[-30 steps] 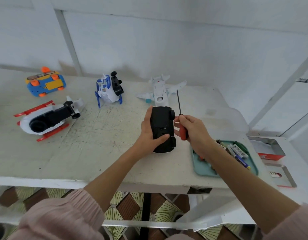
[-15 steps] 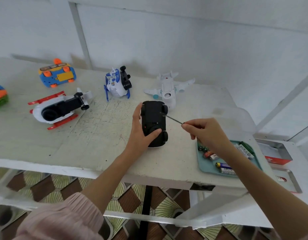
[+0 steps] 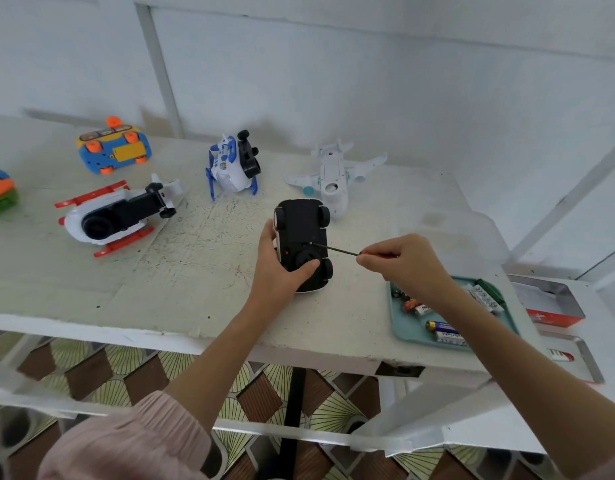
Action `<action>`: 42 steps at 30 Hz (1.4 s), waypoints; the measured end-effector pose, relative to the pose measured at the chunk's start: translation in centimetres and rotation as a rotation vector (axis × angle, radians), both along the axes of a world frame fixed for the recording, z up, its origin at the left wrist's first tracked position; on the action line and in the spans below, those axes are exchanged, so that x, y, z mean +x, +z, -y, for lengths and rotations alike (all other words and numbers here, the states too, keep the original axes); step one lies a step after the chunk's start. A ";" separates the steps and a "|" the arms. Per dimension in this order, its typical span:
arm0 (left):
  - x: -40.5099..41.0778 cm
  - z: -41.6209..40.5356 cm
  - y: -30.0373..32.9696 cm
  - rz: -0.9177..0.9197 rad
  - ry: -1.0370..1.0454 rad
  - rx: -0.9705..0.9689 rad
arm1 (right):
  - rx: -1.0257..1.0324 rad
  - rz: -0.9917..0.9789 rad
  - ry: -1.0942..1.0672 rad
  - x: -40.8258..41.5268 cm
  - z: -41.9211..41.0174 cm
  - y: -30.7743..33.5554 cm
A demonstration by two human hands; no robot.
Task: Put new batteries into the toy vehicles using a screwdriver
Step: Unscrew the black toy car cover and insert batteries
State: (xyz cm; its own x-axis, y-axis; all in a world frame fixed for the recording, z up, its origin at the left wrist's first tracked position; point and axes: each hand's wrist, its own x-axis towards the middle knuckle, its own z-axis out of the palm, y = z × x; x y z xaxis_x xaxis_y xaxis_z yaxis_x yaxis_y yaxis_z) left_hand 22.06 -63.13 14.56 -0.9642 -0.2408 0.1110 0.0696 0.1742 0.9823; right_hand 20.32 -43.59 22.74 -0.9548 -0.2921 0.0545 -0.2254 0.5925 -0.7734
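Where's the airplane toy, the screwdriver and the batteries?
airplane toy (image 3: 333,174): head view, on its white belly.
screwdriver (image 3: 337,250): head view, on its thin metal shaft.
batteries (image 3: 444,331): head view, on the blue one in the tray.

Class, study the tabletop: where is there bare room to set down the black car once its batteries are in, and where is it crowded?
Bare patches: the table's front stretch, between the red-and-white helicopter and the left hand gripping the black car; also the far right corner behind the right hand. Crowded: the back row of toys and the teal tray of batteries.

walls (image 3: 368,81): white panels | table (image 3: 160,289): worn white | floor (image 3: 257,393): patterned tiles
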 end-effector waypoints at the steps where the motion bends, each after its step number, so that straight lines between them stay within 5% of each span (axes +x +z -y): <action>1: -0.1 0.0 -0.1 0.002 0.000 -0.011 | -0.004 -0.002 0.000 0.0 -0.1 0.0; 16: -0.6 -0.3 0.4 0.099 -0.046 -0.123 | 0.104 -0.145 -0.015 0.1 -0.8 -0.9; 20: -0.5 0.1 0.2 0.116 -0.135 -0.013 | 0.111 -0.179 0.004 0.4 -0.6 -1.0; 42: 0.6 -0.5 -0.4 -0.143 -0.133 -0.049 | 0.146 -0.163 -0.007 0.9 0.1 0.1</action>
State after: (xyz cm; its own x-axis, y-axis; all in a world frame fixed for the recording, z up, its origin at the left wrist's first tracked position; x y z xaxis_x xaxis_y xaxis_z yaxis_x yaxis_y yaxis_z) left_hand 22.68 -62.60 14.17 -0.9607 -0.1031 0.2579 0.2337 0.2011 0.9513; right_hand 21.23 -43.67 22.83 -0.9388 -0.3021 0.1656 -0.3361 0.6977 -0.6327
